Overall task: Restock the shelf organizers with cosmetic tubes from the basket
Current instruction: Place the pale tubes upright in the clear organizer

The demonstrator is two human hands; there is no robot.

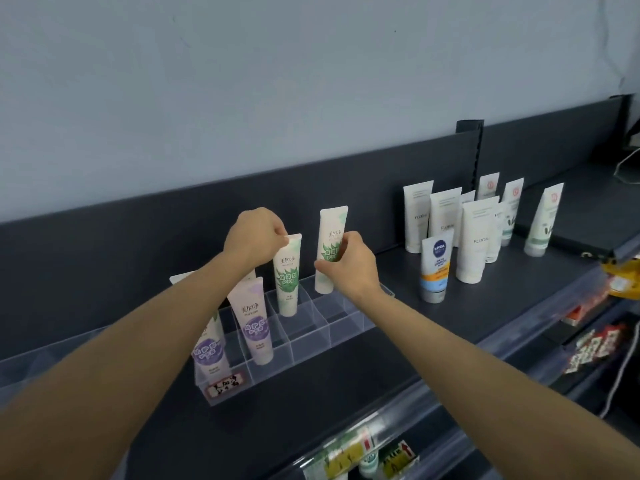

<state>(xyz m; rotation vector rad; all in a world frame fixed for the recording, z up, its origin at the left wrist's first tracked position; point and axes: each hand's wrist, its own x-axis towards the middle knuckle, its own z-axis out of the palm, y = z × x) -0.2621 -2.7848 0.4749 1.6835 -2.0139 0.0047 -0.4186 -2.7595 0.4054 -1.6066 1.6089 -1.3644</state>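
A clear acrylic organizer (311,336) with several compartments stands on the dark shelf. My left hand (256,239) pinches the top edge of a green-leaf tube (288,278) that stands upright in a middle compartment. My right hand (349,265) grips a second green-leaf tube (329,233) around its middle, upright over a back compartment to the right. Two purple-label tubes (254,323) (209,355) stand in the left compartments. No basket shows in this view.
Several white and green tubes and a blue-capped Nivea tube (434,268) stand loose on the dark shelf (381,358) to the right. A handwritten price label (225,388) is on the organizer's front. A lower shelf with packaged goods (367,455) lies below.
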